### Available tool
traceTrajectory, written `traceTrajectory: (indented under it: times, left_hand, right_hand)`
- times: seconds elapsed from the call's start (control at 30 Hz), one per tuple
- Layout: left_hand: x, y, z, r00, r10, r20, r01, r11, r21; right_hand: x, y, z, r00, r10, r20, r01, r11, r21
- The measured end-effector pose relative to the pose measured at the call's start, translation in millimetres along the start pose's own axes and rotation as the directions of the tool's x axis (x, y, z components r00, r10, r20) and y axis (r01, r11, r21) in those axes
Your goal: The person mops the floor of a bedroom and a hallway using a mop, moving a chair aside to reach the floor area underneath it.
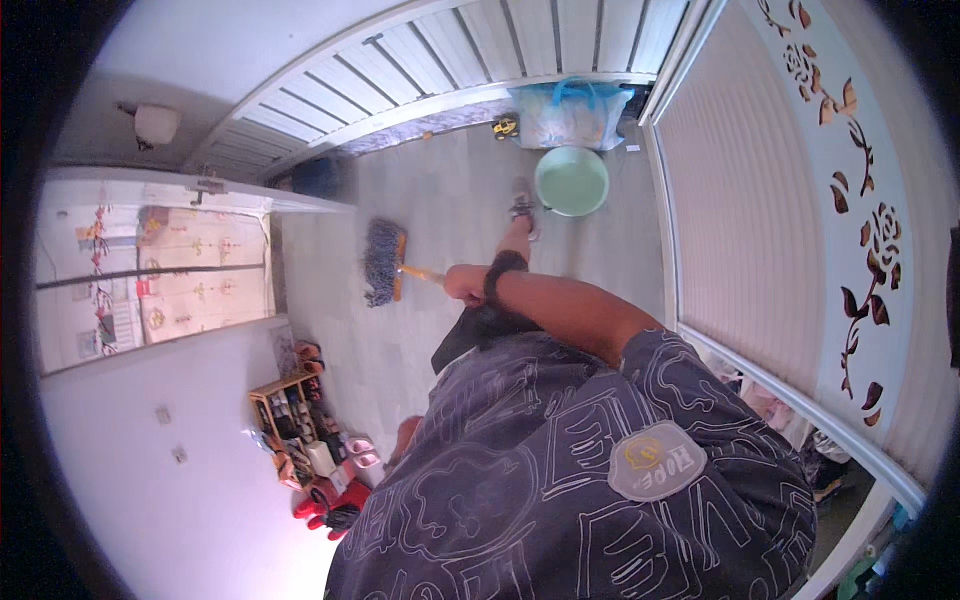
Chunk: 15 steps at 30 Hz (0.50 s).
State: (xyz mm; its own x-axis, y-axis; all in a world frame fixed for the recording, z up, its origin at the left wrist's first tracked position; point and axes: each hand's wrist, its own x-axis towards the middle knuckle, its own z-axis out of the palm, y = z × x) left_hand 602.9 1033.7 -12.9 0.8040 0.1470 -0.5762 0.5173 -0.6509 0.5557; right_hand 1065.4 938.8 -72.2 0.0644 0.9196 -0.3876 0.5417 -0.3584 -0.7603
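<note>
At left a small rack (282, 384) of shoes stood by the wall (150, 480), probably to keep the floor (440, 190) passable. Next, the mop-like tool (383, 262) rested its shaggy head there, its handle (424, 273) slanting to the right hand (465, 284) — the grip clamped round it, likely for steering. The left hand was unseen. Rightward stood a green basin (572, 181), beside a bag (575, 118).

"Where was the broom head (383, 262)?"
"Left of the right hand (465, 284)."
"The basin (572, 181)?"
"On the floor (605, 255), ahead of that hand and rightward, just before the bag (575, 122)."
"And the rack (285, 384)?"
"Left of the hand, further back."
</note>
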Motion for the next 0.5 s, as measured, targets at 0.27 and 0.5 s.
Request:
traceTrajectory:
  times: [0.27,0.5]
  left_hand:
    - [-46.6,-83.9,18.0,0.977,-0.207,0.043,0.211,0.945,-0.252]
    - [39.9,42.4,-49.2,0.794,-0.606,0.053,0.387,0.437,-0.812]
  right_hand:
    - [-90.5,-32.5,-21.6,0.998,0.02,0.063,-0.019,1.0,-0.005]
    - [-81.2,-31.1,-38.1,0.96,-0.128,0.251,0.221,0.895,-0.389]
